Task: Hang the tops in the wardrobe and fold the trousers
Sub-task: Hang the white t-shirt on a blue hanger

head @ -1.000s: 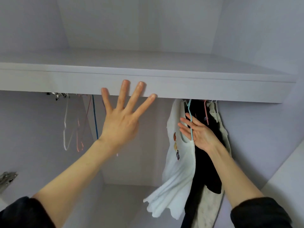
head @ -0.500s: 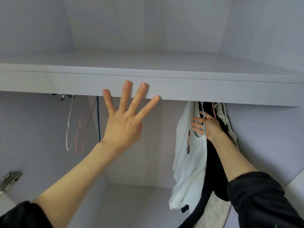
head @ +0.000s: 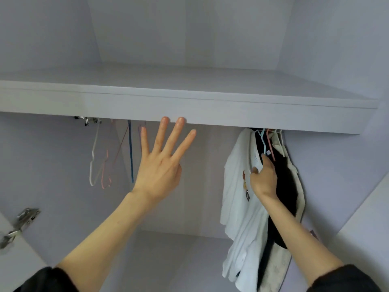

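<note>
Three tops hanging bunched under the right end of the wardrobe shelf (head: 189, 106): white T-shirt (head: 237, 186), black top (head: 286, 186), cream garment (head: 299, 199); right hand (head: 263, 180) pinching the light blue hanger (head: 263, 142) at the white collar; left hand (head: 160, 167) spreading straight fingers, holding nothing, below the shelf's front edge; empty hangers (head: 99, 165) dangling toward the left end; hinge (head: 19, 224) sitting lower left.

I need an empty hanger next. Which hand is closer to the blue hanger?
Left. The left hand is raised just right of the blue hanger; the right hand is far away at the white top.
</note>
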Demonstrator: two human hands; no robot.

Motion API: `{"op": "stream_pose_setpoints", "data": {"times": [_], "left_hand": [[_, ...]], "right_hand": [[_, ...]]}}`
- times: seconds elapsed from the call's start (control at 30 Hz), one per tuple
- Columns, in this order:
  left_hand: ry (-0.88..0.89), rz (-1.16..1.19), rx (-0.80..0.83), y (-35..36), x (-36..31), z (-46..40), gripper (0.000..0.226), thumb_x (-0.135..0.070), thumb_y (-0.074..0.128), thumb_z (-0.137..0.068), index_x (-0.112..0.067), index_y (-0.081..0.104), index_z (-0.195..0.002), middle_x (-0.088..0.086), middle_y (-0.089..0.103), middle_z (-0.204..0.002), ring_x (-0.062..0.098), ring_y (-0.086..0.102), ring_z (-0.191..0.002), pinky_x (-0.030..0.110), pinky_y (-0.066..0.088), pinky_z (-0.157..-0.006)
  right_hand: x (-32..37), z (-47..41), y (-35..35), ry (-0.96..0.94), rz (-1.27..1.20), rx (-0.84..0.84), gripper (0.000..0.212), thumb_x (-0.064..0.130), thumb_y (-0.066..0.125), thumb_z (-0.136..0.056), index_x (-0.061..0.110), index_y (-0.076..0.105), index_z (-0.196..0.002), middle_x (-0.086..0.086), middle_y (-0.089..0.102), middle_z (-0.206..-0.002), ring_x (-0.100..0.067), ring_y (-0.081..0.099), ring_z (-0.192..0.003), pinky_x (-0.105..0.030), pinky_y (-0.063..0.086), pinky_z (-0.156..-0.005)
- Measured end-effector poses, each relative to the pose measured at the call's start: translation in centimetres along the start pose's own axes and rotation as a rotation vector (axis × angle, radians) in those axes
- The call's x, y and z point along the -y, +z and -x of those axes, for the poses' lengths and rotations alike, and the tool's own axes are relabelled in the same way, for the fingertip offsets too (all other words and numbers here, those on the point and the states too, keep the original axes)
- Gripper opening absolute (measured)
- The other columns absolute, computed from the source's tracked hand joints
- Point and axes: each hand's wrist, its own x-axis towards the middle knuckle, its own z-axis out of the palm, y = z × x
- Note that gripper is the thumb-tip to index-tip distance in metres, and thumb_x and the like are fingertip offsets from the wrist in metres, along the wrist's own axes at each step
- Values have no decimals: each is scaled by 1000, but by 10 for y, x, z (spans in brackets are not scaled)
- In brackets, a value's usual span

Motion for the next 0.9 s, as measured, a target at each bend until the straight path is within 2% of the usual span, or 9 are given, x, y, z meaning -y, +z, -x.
{"op": "stream_pose_setpoints", "data": {"times": [0.1,0.17,0.23,0.3,0.37,0.47,0.6,0.7,0.9], "left_hand": [[-101,129,134,-9,-3,41,86,-1,54,-77,-20,12,-149,13,20,-155,35,4,-144,56,14,-114],[-221,215,213,-22,1,75,73,-3,51,-81,-15,21,-147,14,32,-149,35,13,-143,52,24,-113],[-372,355,285,-36,3,109,62,-2,52,-85,-12,31,-143,12,39,-145,35,22,-141,49,35,-108],[-482,446,349,-55,3,146,56,-3,49,-87,-12,35,-141,7,40,-142,31,34,-135,43,41,-101],[-531,465,407,-78,7,189,52,-6,44,-91,-17,35,-141,1,40,-142,25,41,-128,36,43,-95],[-636,494,496,-122,17,264,47,-11,39,-95,-23,37,-141,-6,40,-142,19,46,-124,35,44,-92],[-867,445,484,-207,26,370,44,-14,39,-97,-25,41,-139,-8,45,-139,14,47,-124,30,41,-97],[-1027,369,445,-275,23,441,41,-14,42,-97,-22,42,-138,-6,48,-136,12,47,-124,19,34,-98],[-1417,184,351,-408,20,582,38,-8,47,-95,-17,50,-132,-2,56,-126,13,53,-117,20,38,-96]], "right_hand": [[1,48,12,-170,192,37,53,6,46,-94,5,31,-145,-18,22,-153,-32,18,-143,-44,19,-116],[10,88,20,-221,237,141,53,9,46,-95,7,30,-145,-15,24,-153,-28,16,-144,-39,17,-117],[22,131,27,-245,233,291,51,14,43,-97,10,29,-146,-9,30,-152,-23,24,-141,-33,22,-113],[33,178,39,-286,269,462,49,18,42,-98,13,28,-146,-5,37,-148,-22,35,-135,-33,30,-108],[43,227,55,-324,295,625,48,20,43,-97,16,32,-144,-5,45,-143,-23,43,-130,-33,34,-105],[56,300,78,-379,264,794,45,20,47,-96,15,40,-140,-7,55,-134,-24,50,-123,-33,38,-101],[76,404,92,-477,243,1013,41,22,45,-97,16,44,-137,-4,57,-131,-21,53,-120,-29,38,-99],[95,482,98,-537,206,1178,36,18,48,-96,13,50,-132,-5,64,-118,-22,59,-110,-27,39,-94],[142,650,117,-753,129,1505,33,22,50,-95,17,55,-127,-1,65,-114,-19,60,-107,-29,43,-95]]}}
